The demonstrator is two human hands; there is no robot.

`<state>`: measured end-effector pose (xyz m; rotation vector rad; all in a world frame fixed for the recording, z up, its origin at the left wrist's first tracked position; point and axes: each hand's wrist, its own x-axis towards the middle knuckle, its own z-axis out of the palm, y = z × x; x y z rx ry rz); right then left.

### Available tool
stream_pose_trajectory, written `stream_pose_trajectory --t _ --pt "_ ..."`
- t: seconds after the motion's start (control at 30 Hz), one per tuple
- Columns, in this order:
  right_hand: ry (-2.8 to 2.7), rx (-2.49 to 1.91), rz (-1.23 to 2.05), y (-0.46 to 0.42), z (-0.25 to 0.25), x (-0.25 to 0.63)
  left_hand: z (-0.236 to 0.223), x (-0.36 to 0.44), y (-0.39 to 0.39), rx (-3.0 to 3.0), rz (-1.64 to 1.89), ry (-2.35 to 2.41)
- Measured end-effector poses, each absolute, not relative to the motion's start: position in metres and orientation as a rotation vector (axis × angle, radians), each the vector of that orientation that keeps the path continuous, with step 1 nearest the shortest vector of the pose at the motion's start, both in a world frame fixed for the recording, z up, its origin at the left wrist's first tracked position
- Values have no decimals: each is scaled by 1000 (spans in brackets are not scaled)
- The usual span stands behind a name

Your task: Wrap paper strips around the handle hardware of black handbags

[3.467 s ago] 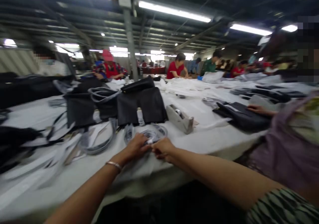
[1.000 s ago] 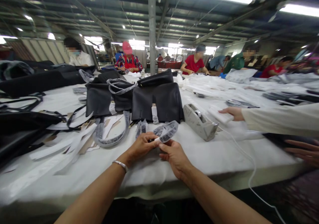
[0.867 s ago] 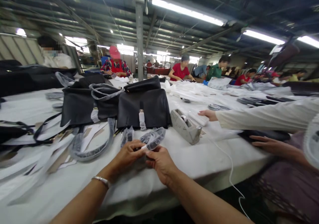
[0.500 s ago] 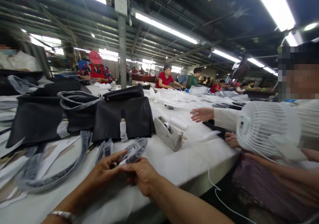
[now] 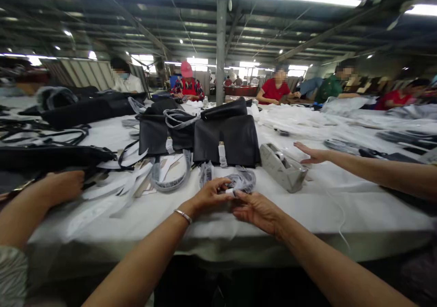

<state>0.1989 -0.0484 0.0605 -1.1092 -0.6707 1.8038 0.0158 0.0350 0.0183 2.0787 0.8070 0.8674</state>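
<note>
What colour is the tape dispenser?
Tape dispenser: grey, with darker scuffs or marks; shows best in the head view, the only one.

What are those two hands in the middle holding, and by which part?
A coiled, plastic-wrapped strap: the left hand and right hand grip its near edge, around a small white piece.

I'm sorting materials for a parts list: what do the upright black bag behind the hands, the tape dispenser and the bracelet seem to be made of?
Black bag: smooth, low-sheen leather or imitation; soft folds show.
Tape dispenser: grey, scuffed, probably hard plastic, though painted metal is possible.
Bracelet: likely polished silvery metal, given its bright glint.
</note>
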Motion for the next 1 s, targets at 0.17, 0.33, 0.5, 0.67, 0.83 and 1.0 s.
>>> stream_pose_trajectory --t 0.17,0.33,0.5,0.67,0.83,1.0 --pt "-707 -1384 1642 -88 64 244 39 25 18 2639 600 825" --pt "-993 -1572 1398 -105 58 281 45 39 -4 2994 424 952" --pt "-1136 -1540 1303 -87 55 292 27 46 -12 3137 425 1067" --pt "-1219 -1564 963 -21 52 284 24 45 -7 3160 402 983" --pt "-1457 -1786 418 65 66 261 26 39 -9 2962 521 1012" --pt "-1516 -1808 202 120 92 242 12 36 -5 2822 683 997"
